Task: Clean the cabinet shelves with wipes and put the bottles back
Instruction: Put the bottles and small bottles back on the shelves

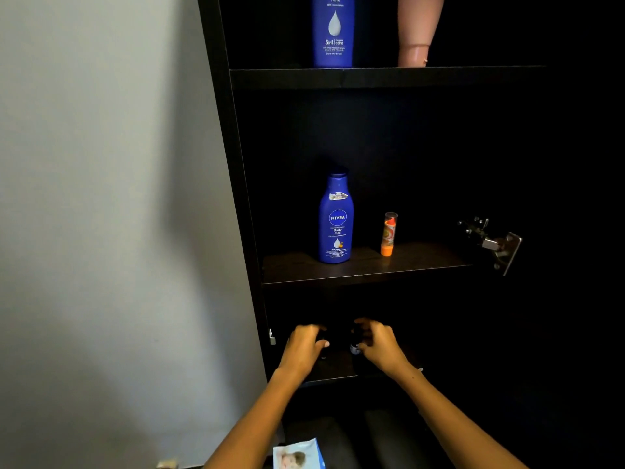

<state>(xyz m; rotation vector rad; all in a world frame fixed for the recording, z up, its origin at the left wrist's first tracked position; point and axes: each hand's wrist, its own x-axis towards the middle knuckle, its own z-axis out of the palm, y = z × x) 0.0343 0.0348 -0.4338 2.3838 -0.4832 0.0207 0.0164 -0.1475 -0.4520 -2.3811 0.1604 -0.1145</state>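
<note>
1. The dark cabinet [243,184] stands open beside a pale wall [101,198], with three shelves in view.
2. On the top shelf [372,77] a large blue lotion bottle [333,32] stands upright, with a pink bottle [417,28] to its right; the two are apart.
3. On the middle shelf [365,265] a smaller blue Nivea bottle [336,220] stands upright, and a small orange tube [388,234] stands near it on the right, not touching.
4. Both hands reach into the lowest shelf [333,375], which is very dark.
5. The left hand [304,346] has its fingers curled round a dark object that is too shadowed to identify.
6. The right hand [378,343] curls its fingers round a small dark bottle [355,346], seen only by a pale patch on its label.
7. A metal hinge [490,242] sticks out on the cabinet's right side.
8. A pack of wipes [299,455] lies at the bottom edge of the view, between the forearms.
</note>
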